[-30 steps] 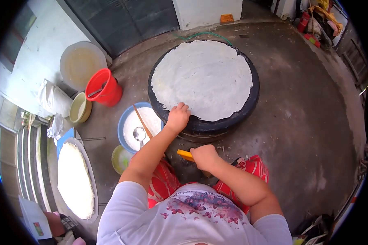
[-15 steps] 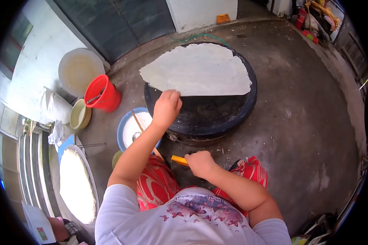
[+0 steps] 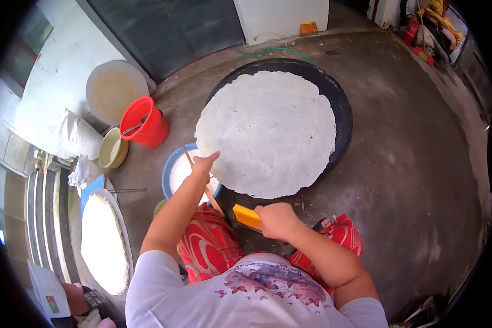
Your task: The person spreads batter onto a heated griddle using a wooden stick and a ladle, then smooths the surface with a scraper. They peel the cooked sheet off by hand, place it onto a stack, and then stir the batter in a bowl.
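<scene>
A large, thin, pale round sheet (image 3: 268,131) lies spread over the black round griddle (image 3: 341,117), its near edge reaching over the griddle's front rim. My left hand (image 3: 204,164) is at the sheet's left edge, thumb and fingertips partly over it; whether it pinches the edge is hard to tell. In my right hand (image 3: 279,220) is a yellow scraper (image 3: 247,217), held in front of the griddle near my knees. Beside my left hand stands a blue basin (image 3: 167,174) of white batter, with a wooden stick (image 3: 213,201) across it.
Left of the griddle are a red bucket (image 3: 154,128), a green-yellow basin (image 3: 113,150) and a round board (image 3: 116,90) against the wall. A pile of white sheets (image 3: 104,243) lies at lower left. Back right, a fire extinguisher (image 3: 410,31) stands by piled things.
The sheet, folded or lifted at its near side before, now lies open toward me and covers most of the griddle. My left hand has moved left and down; the scraper shows more.
</scene>
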`<action>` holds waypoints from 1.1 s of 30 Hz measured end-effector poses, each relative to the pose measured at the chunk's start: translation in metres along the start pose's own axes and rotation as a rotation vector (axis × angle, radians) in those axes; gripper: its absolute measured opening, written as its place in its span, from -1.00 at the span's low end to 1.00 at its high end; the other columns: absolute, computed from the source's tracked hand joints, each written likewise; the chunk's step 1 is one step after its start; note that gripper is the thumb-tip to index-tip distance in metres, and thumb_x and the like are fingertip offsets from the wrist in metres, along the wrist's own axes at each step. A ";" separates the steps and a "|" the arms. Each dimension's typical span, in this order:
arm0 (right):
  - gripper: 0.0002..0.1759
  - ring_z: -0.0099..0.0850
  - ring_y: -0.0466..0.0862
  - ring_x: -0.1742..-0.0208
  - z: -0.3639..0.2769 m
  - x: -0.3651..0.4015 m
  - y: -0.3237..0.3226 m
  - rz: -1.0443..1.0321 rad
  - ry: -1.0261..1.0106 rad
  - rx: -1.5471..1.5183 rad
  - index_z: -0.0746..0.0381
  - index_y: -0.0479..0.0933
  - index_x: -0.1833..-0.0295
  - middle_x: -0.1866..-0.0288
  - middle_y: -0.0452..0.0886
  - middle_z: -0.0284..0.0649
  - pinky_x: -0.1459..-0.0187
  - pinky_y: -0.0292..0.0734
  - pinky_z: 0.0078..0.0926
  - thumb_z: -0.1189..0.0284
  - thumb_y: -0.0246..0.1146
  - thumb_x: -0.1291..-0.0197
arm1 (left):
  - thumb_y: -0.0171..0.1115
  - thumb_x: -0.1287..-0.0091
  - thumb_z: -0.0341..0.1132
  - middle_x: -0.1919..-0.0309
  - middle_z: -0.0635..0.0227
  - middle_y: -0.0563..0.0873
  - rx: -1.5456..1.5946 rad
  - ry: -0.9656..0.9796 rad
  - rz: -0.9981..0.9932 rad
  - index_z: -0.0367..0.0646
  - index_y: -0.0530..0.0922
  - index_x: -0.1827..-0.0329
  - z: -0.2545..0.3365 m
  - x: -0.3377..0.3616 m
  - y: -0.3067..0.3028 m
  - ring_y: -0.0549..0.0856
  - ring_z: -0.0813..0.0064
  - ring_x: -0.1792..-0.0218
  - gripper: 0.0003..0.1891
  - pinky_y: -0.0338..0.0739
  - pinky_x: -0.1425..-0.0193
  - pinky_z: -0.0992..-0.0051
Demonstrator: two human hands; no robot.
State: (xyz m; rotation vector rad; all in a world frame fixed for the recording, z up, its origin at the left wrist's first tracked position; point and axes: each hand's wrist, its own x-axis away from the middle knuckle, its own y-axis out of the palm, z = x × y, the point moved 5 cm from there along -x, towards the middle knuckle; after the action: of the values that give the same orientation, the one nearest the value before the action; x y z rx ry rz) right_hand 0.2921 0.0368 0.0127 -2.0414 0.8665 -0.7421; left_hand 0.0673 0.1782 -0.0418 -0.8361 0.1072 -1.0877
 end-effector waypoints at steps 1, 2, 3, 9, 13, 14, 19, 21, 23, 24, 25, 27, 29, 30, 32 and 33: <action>-0.74 -0.12 0.60 0.35 0.003 0.000 -0.011 0.029 0.030 -0.064 0.20 0.47 0.25 0.44 0.58 -0.08 0.32 0.48 -0.21 0.36 0.17 0.12 | 0.34 0.00 -0.17 0.04 -0.04 0.53 0.142 -0.192 0.011 -0.38 0.42 0.02 -0.011 -0.010 0.002 0.55 0.15 0.05 -0.44 0.47 0.05 0.36; -0.68 -0.09 0.59 0.31 0.006 0.002 -0.024 0.068 0.038 -0.173 0.21 0.47 0.19 0.39 0.57 -0.03 0.29 0.46 -0.20 0.33 0.15 0.13 | 0.35 0.01 -0.17 0.05 0.01 0.54 0.288 -0.383 0.020 -0.31 0.44 0.01 -0.027 -0.019 0.007 0.61 0.22 0.14 -0.46 0.51 0.13 0.42; -0.68 -0.09 0.59 0.31 0.012 0.000 -0.026 0.069 0.034 -0.166 0.21 0.47 0.19 0.39 0.57 -0.03 0.29 0.46 -0.20 0.33 0.15 0.13 | 0.35 0.01 -0.17 0.05 0.01 0.54 0.296 -0.381 0.022 -0.31 0.44 0.01 -0.046 -0.041 0.014 0.61 0.22 0.14 -0.46 0.51 0.13 0.42; -0.78 -0.07 0.56 0.29 0.047 0.010 -0.059 0.545 0.105 -0.565 0.25 0.47 0.29 0.39 0.54 -0.01 0.30 0.45 -0.23 0.50 0.02 0.12 | 0.21 0.09 -0.37 0.59 0.18 0.64 0.018 0.297 0.194 -0.33 0.61 0.47 -0.006 -0.087 -0.022 0.60 0.39 0.60 -0.81 0.46 0.50 0.38; -0.76 -0.17 0.60 0.33 0.034 0.014 -0.077 0.768 -0.068 -0.385 0.29 0.52 0.22 0.39 0.57 -0.04 0.28 0.49 -0.41 0.54 -0.01 0.00 | 0.11 -0.06 -0.29 0.50 0.02 0.60 -0.190 0.762 0.252 -0.21 0.59 0.39 0.120 -0.038 -0.102 0.60 0.05 0.41 -0.81 0.48 0.30 0.26; -0.76 -0.27 0.62 0.32 0.040 0.008 -0.075 0.780 0.007 -0.534 0.31 0.53 0.17 0.37 0.60 -0.06 0.27 0.49 -0.47 0.49 0.01 -0.09 | 0.12 -0.09 -0.27 0.48 0.04 0.61 -0.204 0.874 0.224 -0.20 0.59 0.35 0.142 -0.031 -0.121 0.62 0.11 0.40 -0.80 0.48 0.29 0.28; -0.58 -0.47 0.60 0.10 0.036 -0.025 -0.124 0.966 -0.063 -0.598 0.35 0.44 -0.06 0.10 0.60 -0.08 0.15 0.46 -0.65 0.46 0.26 -0.06 | 0.15 -0.17 -0.41 0.55 0.34 0.61 -0.123 1.107 0.034 -0.28 0.56 0.28 0.214 0.061 -0.228 0.54 0.62 0.50 -0.87 0.46 0.34 0.55; -0.40 -0.32 0.54 -0.05 0.009 -0.041 -0.162 1.033 -0.125 -0.399 0.32 0.37 -0.14 -0.03 0.51 0.00 -0.03 0.40 -0.54 0.44 0.36 0.07 | 0.16 -0.19 -0.42 0.54 0.48 0.54 -0.199 1.126 0.062 -0.31 0.53 0.31 0.218 0.097 -0.271 0.46 0.68 0.45 -0.89 0.39 0.31 0.61; -0.22 -0.16 0.49 -0.10 -0.013 -0.065 -0.193 1.060 -0.101 -0.334 0.26 0.28 -0.23 -0.10 0.45 0.04 -0.07 0.37 -0.46 0.36 0.41 0.19 | 0.17 -0.18 -0.43 0.55 0.50 0.51 -0.200 1.199 0.136 -0.30 0.53 0.34 0.209 0.120 -0.311 0.44 0.69 0.44 -0.91 0.37 0.30 0.62; -0.16 -0.15 0.47 -0.13 -0.023 -0.080 -0.206 1.127 -0.139 -0.287 0.25 0.24 -0.26 -0.13 0.43 0.01 -0.09 0.35 -0.43 0.33 0.42 0.21 | 0.17 -0.18 -0.43 0.55 0.50 0.51 -0.197 1.190 0.154 -0.30 0.53 0.34 0.202 0.127 -0.330 0.44 0.69 0.44 -0.91 0.37 0.30 0.62; -0.16 -0.15 0.47 -0.13 -0.036 -0.094 -0.216 1.118 -0.159 -0.286 0.25 0.24 -0.26 -0.13 0.43 0.01 -0.09 0.35 -0.43 0.33 0.42 0.21 | 0.17 -0.17 -0.44 0.56 0.51 0.49 -0.216 1.186 0.182 -0.29 0.54 0.35 0.193 0.134 -0.347 0.43 0.70 0.43 -0.92 0.37 0.30 0.62; -0.34 -0.16 0.44 -0.16 -0.067 -0.114 -0.234 1.241 -0.205 -0.158 0.21 0.38 -0.14 -0.19 0.39 -0.04 -0.09 0.35 -0.47 0.33 0.39 0.16 | 0.17 -0.17 -0.45 0.56 0.52 0.48 -0.235 1.162 0.233 -0.29 0.54 0.36 0.171 0.138 -0.377 0.43 0.70 0.43 -0.92 0.36 0.29 0.62; -0.49 -0.17 0.48 -0.10 -0.082 -0.153 -0.239 1.131 -0.300 -0.137 0.20 0.46 -0.02 -0.12 0.45 -0.06 -0.04 0.38 -0.48 0.33 0.36 0.13 | 0.17 -0.16 -0.45 0.55 0.50 0.51 -0.194 1.035 0.243 -0.29 0.54 0.36 0.140 0.124 -0.402 0.44 0.70 0.43 -0.92 0.37 0.29 0.61; -0.62 -0.18 0.52 -0.04 -0.100 -0.168 -0.236 1.033 -0.369 -0.112 0.18 0.54 0.10 -0.05 0.51 -0.08 0.00 0.41 -0.49 0.33 0.33 0.10 | 0.19 -0.14 -0.43 0.53 0.47 0.54 -0.138 0.979 0.261 -0.29 0.57 0.33 0.122 0.110 -0.414 0.45 0.68 0.44 -0.89 0.39 0.28 0.60; -0.73 -0.20 0.56 0.05 -0.140 -0.191 -0.231 0.892 -0.373 -0.120 0.18 0.57 0.21 0.07 0.56 -0.11 0.06 0.43 -0.48 0.33 0.31 0.08 | 0.19 -0.11 -0.41 0.50 0.39 0.60 -0.213 0.911 0.428 -0.24 0.58 0.29 0.084 0.073 -0.444 0.52 0.55 0.45 -0.87 0.43 0.27 0.54; -0.82 -0.21 0.59 0.14 -0.165 -0.200 -0.227 0.768 -0.354 -0.118 0.17 0.59 0.32 0.19 0.61 -0.13 0.11 0.44 -0.47 0.34 0.28 0.07 | 0.19 -0.09 -0.40 0.47 0.30 0.65 -0.294 0.855 0.569 -0.19 0.60 0.25 0.065 0.060 -0.465 0.59 0.41 0.46 -0.83 0.48 0.26 0.47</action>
State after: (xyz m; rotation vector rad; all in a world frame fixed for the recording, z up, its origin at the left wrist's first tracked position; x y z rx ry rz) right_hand 0.1240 0.2258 0.2463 -1.6535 1.3665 0.0913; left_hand -0.2157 0.0729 0.3222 -0.4902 1.1738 -0.8224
